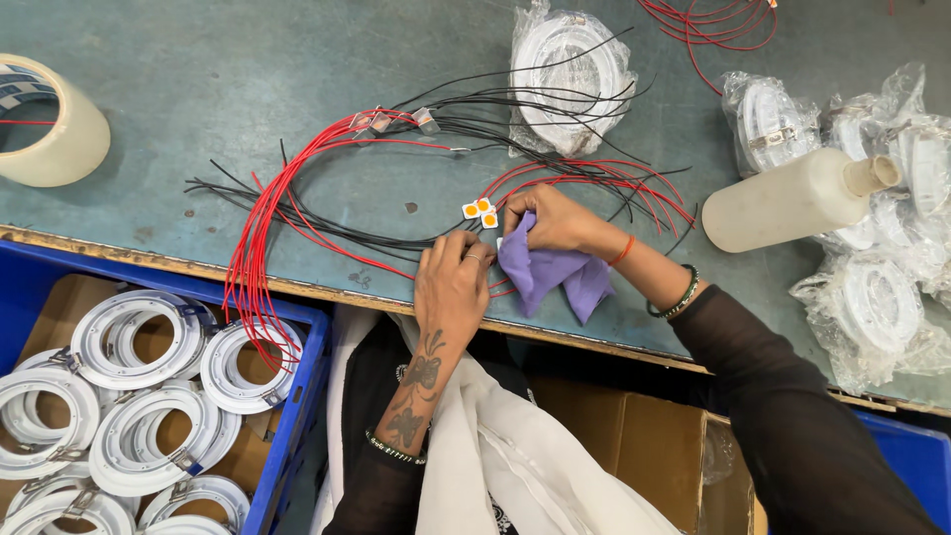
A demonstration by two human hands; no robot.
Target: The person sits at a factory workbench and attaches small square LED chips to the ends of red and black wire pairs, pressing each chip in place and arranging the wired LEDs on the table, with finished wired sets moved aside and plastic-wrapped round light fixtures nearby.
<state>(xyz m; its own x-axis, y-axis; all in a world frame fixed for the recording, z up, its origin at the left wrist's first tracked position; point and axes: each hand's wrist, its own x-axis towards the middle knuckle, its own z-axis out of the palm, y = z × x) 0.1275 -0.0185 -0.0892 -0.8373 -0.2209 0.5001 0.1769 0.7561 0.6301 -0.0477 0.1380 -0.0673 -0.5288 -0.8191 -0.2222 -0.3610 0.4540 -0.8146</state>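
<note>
Hidden: the left hand (453, 280) lies knuckles up, so what its fingertips press cannot be made out; the tape roll (45, 124) is cut off at the left edge.
Cloth (550, 272): purple, crumpled, near the surface's (198, 79) front edge, bunched in the right hand's (555, 220) closed grip.
Chips (479, 211): small white squares with orange centres, just beyond both hands, on red wires (267, 228).
Left grip: fingers curled down on the surface beside the cloth.
Bottle (792, 198): white, lying near the right edge.
</note>
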